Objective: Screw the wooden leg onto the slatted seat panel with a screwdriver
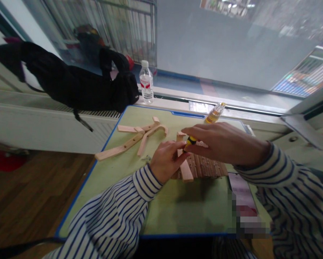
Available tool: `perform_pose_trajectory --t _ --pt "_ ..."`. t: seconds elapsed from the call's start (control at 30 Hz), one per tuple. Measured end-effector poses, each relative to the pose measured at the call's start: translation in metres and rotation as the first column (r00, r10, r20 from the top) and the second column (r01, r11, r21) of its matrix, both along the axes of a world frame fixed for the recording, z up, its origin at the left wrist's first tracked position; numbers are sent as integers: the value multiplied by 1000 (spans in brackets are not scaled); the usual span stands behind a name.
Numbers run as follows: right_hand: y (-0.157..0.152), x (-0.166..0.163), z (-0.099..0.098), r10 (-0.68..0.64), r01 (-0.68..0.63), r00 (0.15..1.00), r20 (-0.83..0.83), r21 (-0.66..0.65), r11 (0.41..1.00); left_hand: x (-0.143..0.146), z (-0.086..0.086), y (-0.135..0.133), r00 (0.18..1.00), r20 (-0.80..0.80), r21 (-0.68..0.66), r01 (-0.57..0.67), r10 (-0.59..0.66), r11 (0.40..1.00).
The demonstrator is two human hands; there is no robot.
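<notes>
My right hand (221, 142) is wrapped round a screwdriver (214, 116) with a clear yellow handle and a black and yellow collar, held slanting down toward the left. My left hand (167, 160) pinches at the tool's tip, fingers pressed together, resting on a light wooden strip (185, 169). That strip lies on a slatted wooden panel (207, 166) in the middle of the green table (118, 187). What the left fingertips hold is too small to make out.
Several curved wooden pieces (136, 138) lie on the table's far left. A water bottle (146, 82) and a black bag (75, 81) sit on the window sill. A phone (242, 201) lies at the near right. The wooden floor drops away on the left.
</notes>
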State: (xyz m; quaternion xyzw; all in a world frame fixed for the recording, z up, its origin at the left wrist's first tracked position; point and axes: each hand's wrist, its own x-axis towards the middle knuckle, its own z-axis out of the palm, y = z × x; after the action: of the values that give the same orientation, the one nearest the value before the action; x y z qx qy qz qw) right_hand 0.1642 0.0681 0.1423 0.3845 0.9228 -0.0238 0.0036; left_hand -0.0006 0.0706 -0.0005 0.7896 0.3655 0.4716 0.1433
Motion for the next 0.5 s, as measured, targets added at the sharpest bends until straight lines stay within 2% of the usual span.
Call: perform_pose_trajectory --t 0.23,0.37,0.5 --pt "-3 -3 -1 24 -24 1000 10 -55 998 1 1 -1 999 31 12 35 -35 999" --pt "-3 -1 -6 -2 1 1000 -5 -39 999 1 6 -1 993 43 -67 112 -109 991" --pt "-5 0 -9 -25 25 1000 -10 0 1000 -3 10 2 973 63 -177 232 -224 957"
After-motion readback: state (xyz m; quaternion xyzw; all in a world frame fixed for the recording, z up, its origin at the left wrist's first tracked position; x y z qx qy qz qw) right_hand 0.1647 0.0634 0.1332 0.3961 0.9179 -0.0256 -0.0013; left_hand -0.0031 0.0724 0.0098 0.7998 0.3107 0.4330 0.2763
